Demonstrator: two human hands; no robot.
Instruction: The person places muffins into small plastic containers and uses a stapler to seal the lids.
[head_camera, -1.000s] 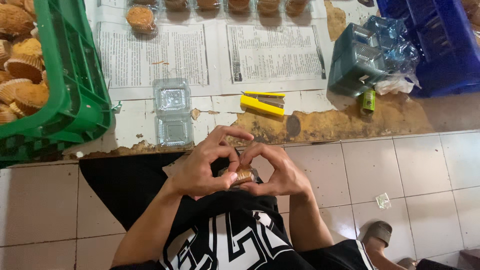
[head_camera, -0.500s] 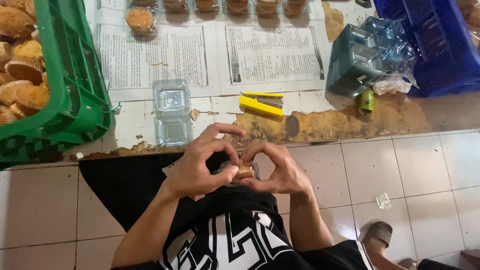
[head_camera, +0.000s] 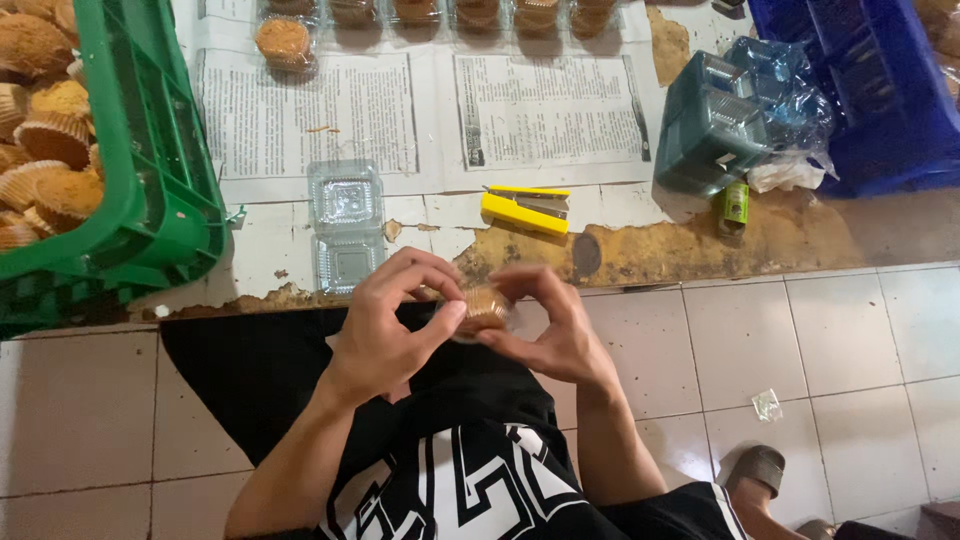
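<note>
We note the left hand (head_camera: 385, 325) and the right hand (head_camera: 550, 325) meeting just below the worktop (head_camera: 620, 255) edge, both curled closed around one small cupcake (head_camera: 482, 305) in a clear wrap, fingertips pinching it from either side. Taking the yellow stapler (head_camera: 526, 210) as our landmark: the cupcake sits below it and slightly left, off the worktop, over the lap. Left of the stapler lies an open clear plastic box (head_camera: 346, 225), empty. Further left stands a green crate (head_camera: 150, 190) filled with cupcakes. Above the stapler, sheets of newspaper (head_camera: 545, 110) cover the worktop, with a row of boxed cupcakes (head_camera: 285, 40) along the far edge. Right of the stapler we see a stack of clear boxes (head_camera: 712, 135), then a blue crate (head_camera: 870, 100).
</note>
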